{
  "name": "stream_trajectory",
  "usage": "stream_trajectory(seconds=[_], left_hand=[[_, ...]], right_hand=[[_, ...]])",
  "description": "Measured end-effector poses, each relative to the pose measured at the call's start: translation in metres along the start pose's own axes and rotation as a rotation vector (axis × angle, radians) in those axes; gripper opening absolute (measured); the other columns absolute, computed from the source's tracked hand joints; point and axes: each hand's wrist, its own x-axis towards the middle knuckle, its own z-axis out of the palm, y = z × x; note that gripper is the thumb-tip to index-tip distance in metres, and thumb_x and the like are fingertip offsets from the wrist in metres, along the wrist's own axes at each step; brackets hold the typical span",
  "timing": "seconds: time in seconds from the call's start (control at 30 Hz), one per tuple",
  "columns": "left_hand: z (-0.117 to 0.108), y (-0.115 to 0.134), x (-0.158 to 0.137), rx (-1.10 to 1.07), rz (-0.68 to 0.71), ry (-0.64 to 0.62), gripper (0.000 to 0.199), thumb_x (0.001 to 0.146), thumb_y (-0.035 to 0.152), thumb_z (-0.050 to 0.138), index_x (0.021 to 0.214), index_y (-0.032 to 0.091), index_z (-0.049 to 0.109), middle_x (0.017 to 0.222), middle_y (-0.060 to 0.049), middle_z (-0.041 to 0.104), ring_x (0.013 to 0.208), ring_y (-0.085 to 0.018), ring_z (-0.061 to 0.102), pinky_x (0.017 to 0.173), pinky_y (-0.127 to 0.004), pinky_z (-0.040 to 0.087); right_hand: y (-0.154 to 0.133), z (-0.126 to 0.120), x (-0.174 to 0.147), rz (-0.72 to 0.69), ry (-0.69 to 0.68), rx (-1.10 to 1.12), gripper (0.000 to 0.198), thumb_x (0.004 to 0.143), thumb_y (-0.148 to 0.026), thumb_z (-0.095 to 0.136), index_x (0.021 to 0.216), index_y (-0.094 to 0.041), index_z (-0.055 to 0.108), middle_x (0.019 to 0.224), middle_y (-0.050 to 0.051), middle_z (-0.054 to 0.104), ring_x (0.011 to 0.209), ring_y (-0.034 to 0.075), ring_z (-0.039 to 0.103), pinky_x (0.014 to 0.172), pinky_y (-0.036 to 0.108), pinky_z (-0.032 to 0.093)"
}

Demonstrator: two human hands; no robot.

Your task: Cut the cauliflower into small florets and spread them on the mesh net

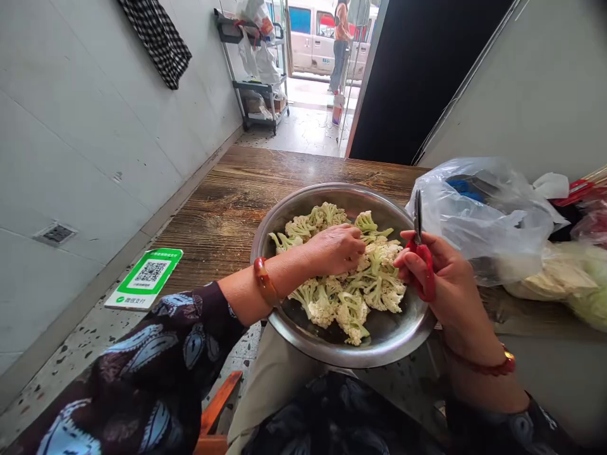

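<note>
A wide steel bowl [303,346] full of cauliflower florets [320,309] sits at the near edge of the wooden table, partly over my lap. Over the middle of the florets, my left hand [337,249] has its fingers curled inward and down; what they pinch, if anything, is hidden. One floret [366,221] lies right beside its fingertips. At the bowl's right rim, my right hand [439,268] is closed around red-handled scissors [425,268], whose dark blades point upward and look nearly together.
Right of the bowl lie a clear plastic bag [478,221] and bagged pale vegetables [559,275]. A green payment-code card [145,278] lies at left. Beyond the wooden table [227,215], a wheeled cart [258,82] stands by the doorway; a person [339,47] is outside near a van.
</note>
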Motion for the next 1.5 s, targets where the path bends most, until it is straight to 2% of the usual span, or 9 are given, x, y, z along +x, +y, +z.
stream_trajectory(seconds=[0.13,0.3,0.5,0.7,0.83,1.1,1.27,1.4,1.5], left_hand=[[0.007,-0.002,0.002,0.04,-0.033,-0.016,0.028,0.075,0.029,0.074,0.1,0.017,0.074,0.101,-0.012,0.062,0.098,-0.027,0.059,0.088,-0.038,0.048],[0.0,-0.005,0.005,-0.098,-0.066,0.033,0.005,0.076,0.016,0.068,0.079,0.016,0.072,0.096,-0.009,0.063,0.094,-0.022,0.06,0.089,-0.036,0.048],[-0.025,-0.012,-0.002,-0.716,-0.325,0.238,0.015,0.084,0.024,0.063,0.072,0.014,0.063,0.091,-0.007,0.067,0.079,-0.014,0.062,0.074,-0.027,0.052],[-0.033,-0.007,-0.009,-1.338,-0.505,0.238,0.027,0.083,0.036,0.072,0.083,0.011,0.059,0.072,-0.003,0.064,0.06,-0.012,0.065,0.059,-0.025,0.054],[-0.032,-0.006,-0.009,-1.43,-0.527,0.279,0.03,0.083,0.034,0.074,0.098,0.011,0.063,0.075,-0.004,0.068,0.058,-0.012,0.066,0.051,-0.021,0.05],[-0.036,-0.006,-0.012,-1.52,-0.456,0.287,0.033,0.08,0.032,0.076,0.103,0.01,0.067,0.085,-0.007,0.07,0.066,-0.011,0.064,0.061,-0.023,0.053],[-0.036,-0.006,-0.01,-1.283,-0.482,0.35,0.025,0.086,0.025,0.064,0.107,0.012,0.065,0.086,-0.005,0.067,0.068,-0.01,0.061,0.063,-0.023,0.05],[-0.03,-0.014,-0.008,-0.589,-0.588,0.439,0.023,0.088,0.02,0.054,0.106,0.015,0.068,0.081,-0.003,0.062,0.073,-0.014,0.057,0.072,-0.029,0.048],[-0.024,-0.016,-0.007,-0.119,-0.513,0.45,0.025,0.085,0.019,0.056,0.105,0.019,0.071,0.101,-0.007,0.065,0.095,-0.021,0.058,0.091,-0.038,0.046]], right_hand=[[0.001,-0.002,0.0,-0.008,-0.056,-0.016,0.039,0.086,-0.038,0.074,0.121,-0.027,0.063,0.081,-0.001,0.069,0.064,0.011,0.063,0.06,0.022,0.053],[0.0,-0.003,0.0,-0.024,-0.065,0.017,0.038,0.086,-0.038,0.074,0.121,-0.026,0.063,0.08,-0.002,0.068,0.063,0.011,0.062,0.061,0.023,0.054],[-0.001,-0.002,0.001,-0.018,-0.064,0.054,0.039,0.086,-0.041,0.073,0.12,-0.026,0.062,0.08,-0.002,0.068,0.063,0.012,0.063,0.061,0.024,0.055],[0.0,-0.002,-0.001,-0.012,-0.062,0.029,0.041,0.085,-0.043,0.074,0.12,-0.025,0.063,0.081,0.0,0.069,0.063,0.013,0.063,0.06,0.024,0.055],[0.0,-0.003,-0.002,-0.004,-0.064,0.032,0.041,0.085,-0.043,0.074,0.12,-0.027,0.063,0.08,-0.001,0.068,0.064,0.012,0.062,0.059,0.023,0.054],[0.0,-0.001,0.001,-0.005,-0.115,-0.049,0.04,0.084,-0.044,0.075,0.118,-0.025,0.064,0.079,0.0,0.069,0.063,0.013,0.062,0.059,0.024,0.054],[0.0,-0.001,0.0,-0.018,-0.112,-0.052,0.039,0.085,-0.044,0.075,0.117,-0.025,0.064,0.078,0.0,0.069,0.063,0.012,0.062,0.059,0.023,0.053],[-0.001,-0.001,-0.001,-0.022,-0.089,-0.06,0.04,0.085,-0.045,0.073,0.119,-0.025,0.064,0.08,0.0,0.069,0.064,0.013,0.063,0.061,0.025,0.054],[-0.002,0.0,-0.001,-0.033,-0.078,-0.082,0.039,0.086,-0.046,0.073,0.118,-0.026,0.064,0.079,0.0,0.07,0.063,0.013,0.063,0.062,0.026,0.055]])
